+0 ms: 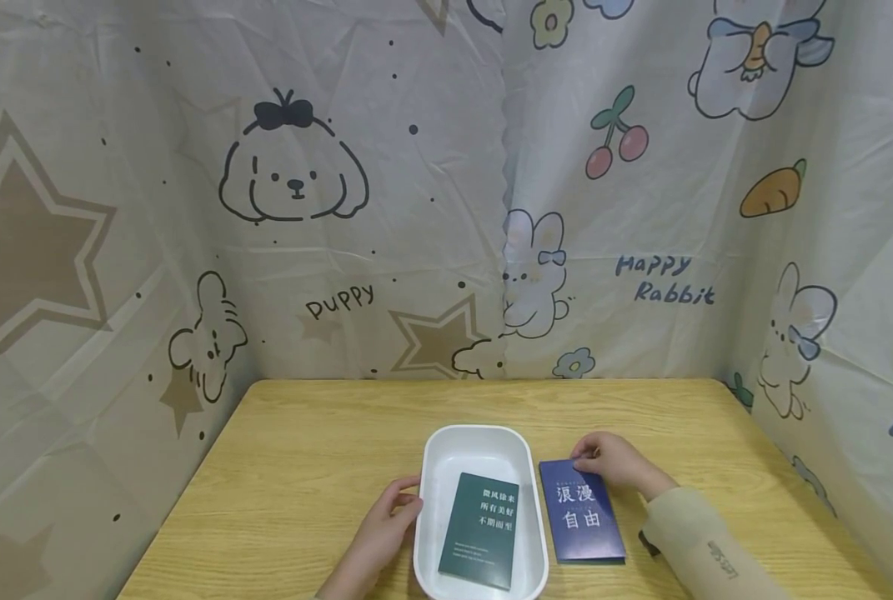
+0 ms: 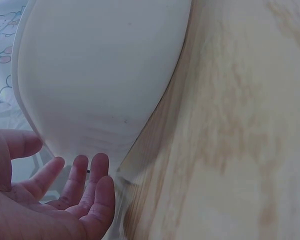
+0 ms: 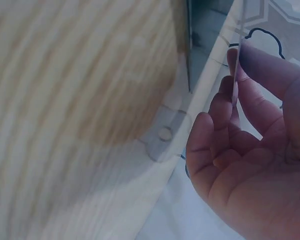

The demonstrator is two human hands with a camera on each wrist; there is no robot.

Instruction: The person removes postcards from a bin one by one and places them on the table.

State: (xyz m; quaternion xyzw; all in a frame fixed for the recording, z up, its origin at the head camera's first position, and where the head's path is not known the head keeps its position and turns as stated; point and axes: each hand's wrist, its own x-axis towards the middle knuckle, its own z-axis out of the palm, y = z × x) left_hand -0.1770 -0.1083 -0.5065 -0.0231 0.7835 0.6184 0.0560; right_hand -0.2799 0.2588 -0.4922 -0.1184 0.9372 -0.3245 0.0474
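A white plastic tray (image 1: 484, 462) with rounded corners stands on the table, and a green booklet (image 1: 479, 546) with white lettering lies tilted inside it. My left hand (image 1: 382, 525) is at the tray's left side. In the left wrist view its loosely bent fingertips (image 2: 99, 162) meet the outer wall, with the thumb near the rim. Right of the tray is a blue booklet (image 1: 583, 542) with large white characters. My right hand (image 1: 619, 462) pinches its top edge. The right wrist view shows a thin edge between thumb (image 3: 265, 65) and fingers.
The wooden table (image 1: 303, 442) extends on both sides and behind the tray. A patterned curtain (image 1: 431, 208) with cartoon animals encloses the back and both sides. A small dark object (image 1: 649, 543) shows at the right sleeve (image 1: 709, 542).
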